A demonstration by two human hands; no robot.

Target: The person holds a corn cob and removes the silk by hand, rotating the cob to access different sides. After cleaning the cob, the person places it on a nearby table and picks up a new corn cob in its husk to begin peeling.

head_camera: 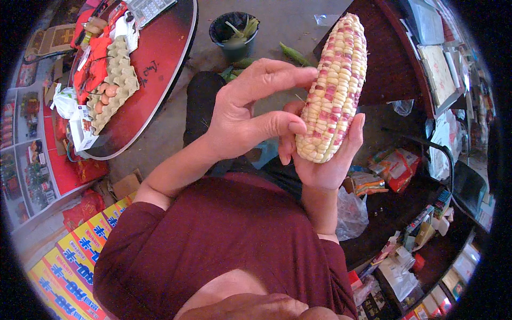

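An ear of corn (334,90), husked, with cream and reddish-purple kernels, stands tilted upright in front of me at right of centre. Its lower end rests in my right hand (326,164), whose thumb lies along the right side; some of its fingers are hidden behind the ear. My left hand (256,106) is at the ear's left side, forefinger and thumb spread, their tips at or very near the kernels. A thin strand of corn silk shows between them.
A black-lined bin (234,36) with green husks stands on the floor; a green ear or husk (295,54) lies beside it. At left, a round red table (160,84) bears an egg tray (120,72) with several eggs. Cluttered dark shelving (384,212) is at right.
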